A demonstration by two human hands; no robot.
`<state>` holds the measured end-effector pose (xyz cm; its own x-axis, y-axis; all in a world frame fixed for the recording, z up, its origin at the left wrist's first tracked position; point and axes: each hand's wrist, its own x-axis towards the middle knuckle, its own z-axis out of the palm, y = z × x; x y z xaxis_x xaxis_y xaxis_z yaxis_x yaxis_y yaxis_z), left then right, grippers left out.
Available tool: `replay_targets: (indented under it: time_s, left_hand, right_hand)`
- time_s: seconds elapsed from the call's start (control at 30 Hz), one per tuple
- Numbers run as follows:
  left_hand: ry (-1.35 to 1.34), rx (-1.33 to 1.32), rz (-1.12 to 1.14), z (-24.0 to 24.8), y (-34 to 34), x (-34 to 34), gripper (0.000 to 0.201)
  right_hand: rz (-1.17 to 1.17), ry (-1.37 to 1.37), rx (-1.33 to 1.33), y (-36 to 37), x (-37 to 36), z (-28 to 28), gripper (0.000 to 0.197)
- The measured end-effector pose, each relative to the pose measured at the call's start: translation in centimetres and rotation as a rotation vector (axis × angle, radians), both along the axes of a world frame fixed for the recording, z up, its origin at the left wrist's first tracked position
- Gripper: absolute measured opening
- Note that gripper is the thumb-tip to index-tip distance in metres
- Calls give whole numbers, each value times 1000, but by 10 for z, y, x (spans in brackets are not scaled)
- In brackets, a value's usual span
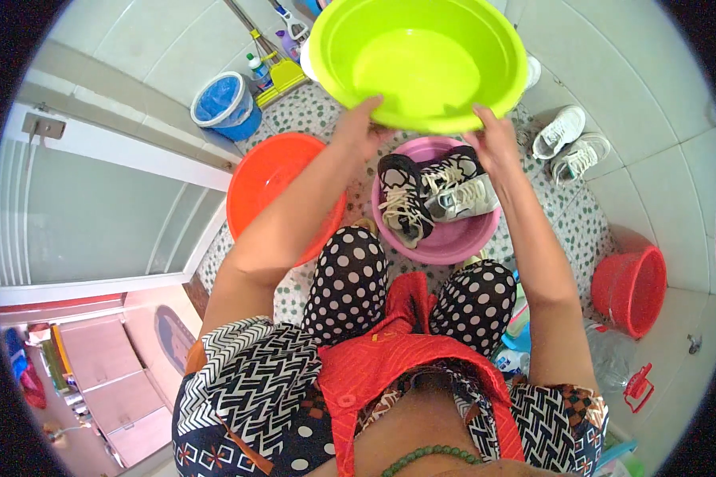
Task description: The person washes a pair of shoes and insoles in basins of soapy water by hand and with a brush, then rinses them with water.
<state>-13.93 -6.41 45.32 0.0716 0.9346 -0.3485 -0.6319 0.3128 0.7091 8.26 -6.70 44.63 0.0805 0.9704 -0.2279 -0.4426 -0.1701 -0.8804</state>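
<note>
A bright lime-green basin [418,67] is held up in front of me, its hollow inside facing me. On the left part of its near rim, my left hand [363,127] is closed with the thumb over the edge. My right hand [492,141] grips the same rim farther right. Under the hands, a pink basin [441,253] stands on the floor with several shoes in it. Black-and-white sneakers [404,199] lie beside a grey-white sneaker [463,199] there. An orange-red basin [266,171] sits to its left, partly behind my left forearm.
White sneakers [569,143] rest by the right wall. Nearer on that side are a red bucket [630,290] and a clear plastic bottle [610,354]. At the far left stand a lined blue bin [229,103] and a yellow dustpan [285,78]. A glass-panelled door [95,211] is on the left.
</note>
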Motion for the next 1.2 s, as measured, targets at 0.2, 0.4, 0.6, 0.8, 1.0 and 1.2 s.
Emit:
replay_targets:
  time_s: [0.2, 0.4, 0.6, 0.8, 1.0, 1.2]
  left_hand:
    - [17, -33, 160, -6, 92, -41, 39]
    - [67, 41, 194, -21, 163, -60, 42]
    - [54, 57, 233, -39, 222, -66, 39]
    - [-16, 122, 213, -62, 244, -85, 42]
    - [-41, 10, 326, -65, 195, -49, 53]
    - [414, 75, -435, -127, 91, 22, 45]
  right_hand:
    - [67, -12, 100, 100, -62, 1, 31]
    - [7, -4, 136, 159, -87, -10, 31]
    - [54, -25, 110, 206, -95, -16, 31]
    - [172, -20, 68, 204, -98, -14, 32]
    - [123, -62, -37, 127, -23, -79, 20]
    - [139, -148, -187, 9, 69, -163, 22]
